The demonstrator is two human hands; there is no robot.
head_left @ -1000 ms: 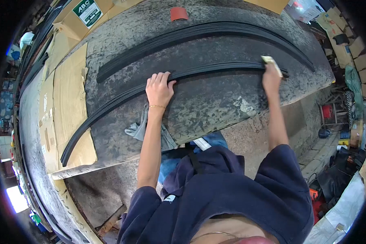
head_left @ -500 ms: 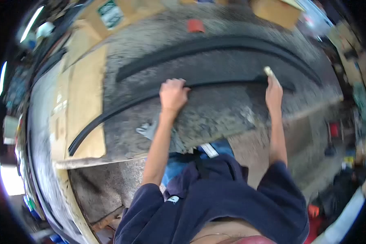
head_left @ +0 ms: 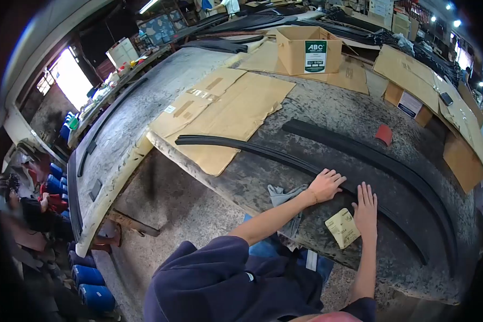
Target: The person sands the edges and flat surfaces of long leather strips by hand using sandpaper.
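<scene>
A long, narrow black strip (head_left: 263, 152), like rubber trim, curves across the dark worktable, its far end lying over cardboard. My left hand (head_left: 325, 185) curls over the middle of this strip. Just to the right, my right hand (head_left: 366, 210) lies flat on the same strip with fingers stretched out. A square yellowish paper sheet (head_left: 342, 228) with printing lies on the table beside my right wrist. Under my left forearm is a crumpled grey glove (head_left: 287, 198), partly hidden. A second, wider black strip (head_left: 359, 153) runs beyond both hands.
Flat cardboard (head_left: 236, 107) covers the table's left part. An open carton (head_left: 290, 51) with a green label stands at the back. A red curved piece (head_left: 383, 134) sits past the wider strip. Propped cardboard (head_left: 461, 166) borders the right. Blue drums (head_left: 96, 298) stand on the floor at left.
The view has swung left. My right hand held a small pale piece; now it rests flat on the strip closer to my left hand, and the yellowish sheet lies on the table.
</scene>
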